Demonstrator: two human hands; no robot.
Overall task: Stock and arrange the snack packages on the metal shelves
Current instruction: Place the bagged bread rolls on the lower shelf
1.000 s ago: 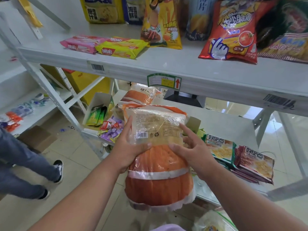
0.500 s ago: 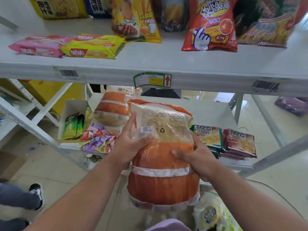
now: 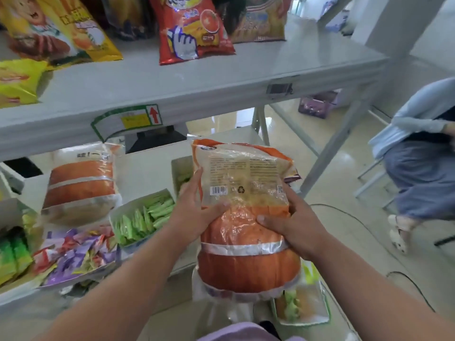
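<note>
A large orange and clear snack bag (image 3: 246,262) is held upright in front of the lower shelf (image 3: 145,168), its printed back facing me. My left hand (image 3: 194,207) grips its left edge with the thumb across the front. My right hand (image 3: 293,222) grips its right side, fingers curled round it. A matching orange bag (image 3: 80,183) lies on the lower shelf to the left. The upper shelf (image 3: 197,89) carries a red chip bag (image 3: 189,28) and yellow chip bags (image 3: 61,28).
A box of green packets (image 3: 145,215) and a pile of purple and red candies (image 3: 73,252) sit on the lower shelf. More packages (image 3: 300,306) lie on the floor below the bag. A seated person (image 3: 423,163) is at the right, with cables on the floor.
The view has swung right, so the bag and my hands now sit nearer the shelf's right end. Both hands keep their hold. The seated person has come into view.
</note>
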